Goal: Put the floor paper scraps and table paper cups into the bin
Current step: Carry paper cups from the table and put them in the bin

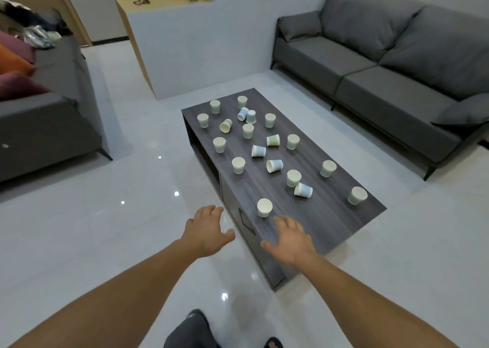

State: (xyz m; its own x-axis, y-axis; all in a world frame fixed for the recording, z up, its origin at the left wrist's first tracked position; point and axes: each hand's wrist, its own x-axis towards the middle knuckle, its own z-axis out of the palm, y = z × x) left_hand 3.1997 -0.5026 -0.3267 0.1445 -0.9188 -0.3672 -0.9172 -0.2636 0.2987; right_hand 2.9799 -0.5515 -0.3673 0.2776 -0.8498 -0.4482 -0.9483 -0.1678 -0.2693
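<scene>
now, hands: left hand (209,231) and right hand (291,239) both spread, gripping nothing.
nearest cup (264,207): upright on the table (330,215), just beyond the right fingertips (278,219).
risk: a hasty swipe could tip it off the edge.

Glossy pale floor (105,228), grey sofa (370,88), perhaps a white counter (190,43) behind

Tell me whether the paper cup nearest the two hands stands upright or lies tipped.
Upright. The paper cup stands on its base on the table, with its round open mouth facing up.
</scene>
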